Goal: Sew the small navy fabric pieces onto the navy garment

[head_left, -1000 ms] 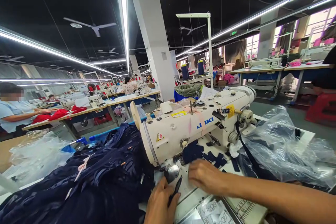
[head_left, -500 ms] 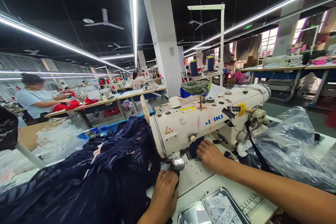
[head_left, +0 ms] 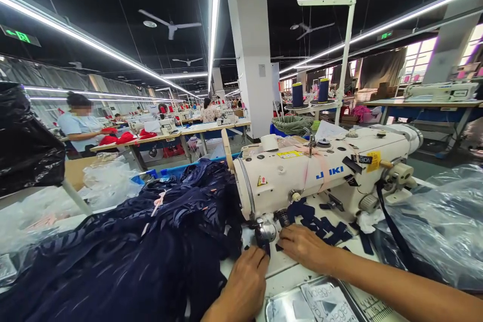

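Observation:
My left hand (head_left: 247, 279) is closed at the front of the sewing machine (head_left: 294, 171), its fingertips pinching the edge of dark navy fabric (head_left: 265, 247) beside the needle area. Just to its right is my right hand (head_left: 307, 249), fingers bent together, with a small dark strip (head_left: 278, 247) showing at the fingertips. The needle itself is hidden behind a round metal part (head_left: 267, 229). Several small navy fabric pieces (head_left: 320, 224) lie scattered on the machine bed behind my right hand. A large heap of navy garments (head_left: 158, 256) spreads out left of the machine.
A metal tray (head_left: 279, 309) with printed labels (head_left: 326, 304) sits in front of my right forearm. Clear plastic bags (head_left: 445, 221) lie at the right. Thread cones (head_left: 323, 91) stand behind the machine. A co-worker (head_left: 79, 123) handles red fabric at a far table.
My right hand has moved off the navy pieces under the machine arm to beside the needle area, uncovering them. My left hand stays near the needle. The camera view has turned left.

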`<move>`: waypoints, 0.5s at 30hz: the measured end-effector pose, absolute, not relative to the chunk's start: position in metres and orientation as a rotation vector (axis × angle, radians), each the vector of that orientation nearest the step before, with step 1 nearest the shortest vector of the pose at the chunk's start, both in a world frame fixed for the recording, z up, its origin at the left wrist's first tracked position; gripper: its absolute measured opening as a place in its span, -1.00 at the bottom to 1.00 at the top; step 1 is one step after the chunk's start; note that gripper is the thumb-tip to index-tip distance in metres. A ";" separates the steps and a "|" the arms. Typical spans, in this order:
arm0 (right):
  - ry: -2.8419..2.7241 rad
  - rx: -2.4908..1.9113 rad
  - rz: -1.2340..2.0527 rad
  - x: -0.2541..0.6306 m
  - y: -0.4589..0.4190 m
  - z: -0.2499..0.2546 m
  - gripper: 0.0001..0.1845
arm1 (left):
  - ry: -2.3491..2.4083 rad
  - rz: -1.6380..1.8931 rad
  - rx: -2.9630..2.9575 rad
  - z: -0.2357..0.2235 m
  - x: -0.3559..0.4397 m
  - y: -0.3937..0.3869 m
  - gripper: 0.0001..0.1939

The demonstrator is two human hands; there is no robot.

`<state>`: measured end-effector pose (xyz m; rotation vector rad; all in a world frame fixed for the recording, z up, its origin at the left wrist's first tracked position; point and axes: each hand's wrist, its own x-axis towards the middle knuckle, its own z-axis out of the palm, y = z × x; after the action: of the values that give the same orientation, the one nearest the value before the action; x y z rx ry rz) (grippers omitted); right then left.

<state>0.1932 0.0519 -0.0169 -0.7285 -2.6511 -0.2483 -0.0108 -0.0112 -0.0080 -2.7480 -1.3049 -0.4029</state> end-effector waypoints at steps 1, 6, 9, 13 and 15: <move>-2.609 -0.758 -0.184 0.192 0.053 -0.019 -0.88 | -1.292 -0.402 -2.741 -0.010 -0.011 -0.012 -0.52; -2.470 -0.979 0.113 0.176 0.061 -0.026 -0.90 | -1.195 -0.450 -2.675 -0.020 -0.013 -0.013 -0.51; -2.516 -1.008 0.102 0.164 0.062 -0.023 -0.87 | -1.164 -0.468 -2.628 -0.024 -0.013 -0.013 -0.52; -2.682 -0.956 -0.152 0.154 0.058 -0.016 -0.76 | -1.110 -0.501 -2.561 -0.026 -0.013 -0.012 -0.54; -2.716 -1.013 -0.190 0.151 0.057 -0.012 -0.73 | -1.097 -0.488 -2.547 -0.025 -0.012 -0.011 -0.55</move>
<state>0.1511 0.0567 -0.0121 -1.0130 -2.7162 -0.1896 -0.0124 -0.0112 -0.0254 -2.5465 -1.0971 -0.4884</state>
